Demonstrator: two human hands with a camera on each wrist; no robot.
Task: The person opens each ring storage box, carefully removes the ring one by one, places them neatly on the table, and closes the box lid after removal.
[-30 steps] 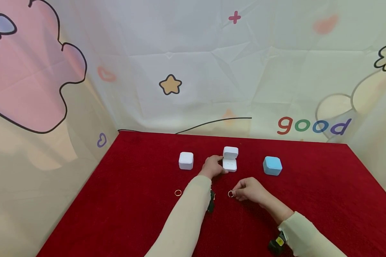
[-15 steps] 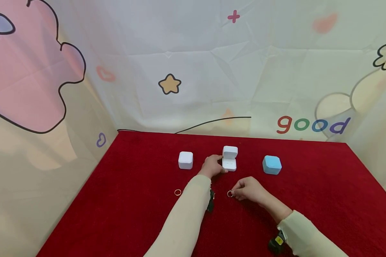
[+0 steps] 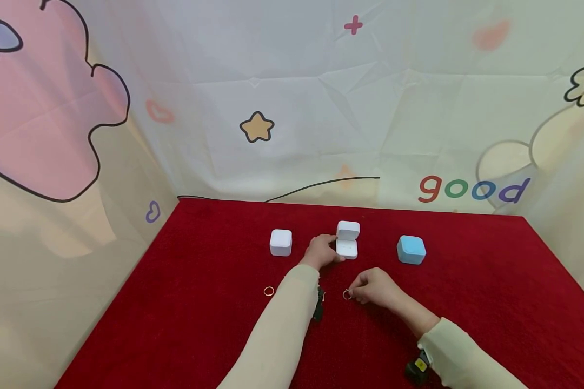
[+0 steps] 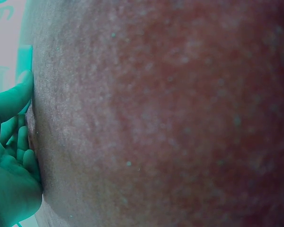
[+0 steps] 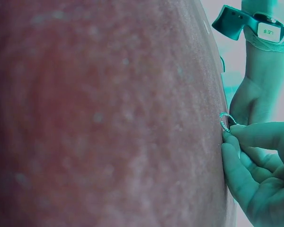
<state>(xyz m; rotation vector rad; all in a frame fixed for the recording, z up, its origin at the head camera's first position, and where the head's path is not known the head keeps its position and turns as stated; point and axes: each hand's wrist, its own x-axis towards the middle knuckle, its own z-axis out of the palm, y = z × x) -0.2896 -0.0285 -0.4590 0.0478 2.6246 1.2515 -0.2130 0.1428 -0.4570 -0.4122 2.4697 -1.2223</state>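
Observation:
A white ring box [image 3: 347, 248] stands with its lid up near the back middle of the red cloth. My left hand [image 3: 320, 252] holds it from its left side, thumb at the front corner. In the left wrist view that hand [image 4: 12, 146] shows at the left edge, the thumb against a pale block-like edge. In front of the box my right hand [image 3: 377, 286] pinches a ring [image 3: 347, 294] between thumb and forefinger. The right wrist view shows the ring [image 5: 224, 122] standing up from the fingertips, with small stones along its band.
A closed white box [image 3: 280, 243] stands left of the left hand, and a closed light-blue box [image 3: 411, 249] to the right. A gold ring [image 3: 269, 291] lies on the red cloth [image 3: 185, 302], left of the left forearm. A printed curtain [image 3: 311, 108] rises behind the table.
My right hand, still pinching the ring, has shifted very slightly left. The left hand and the ring box hold their place.

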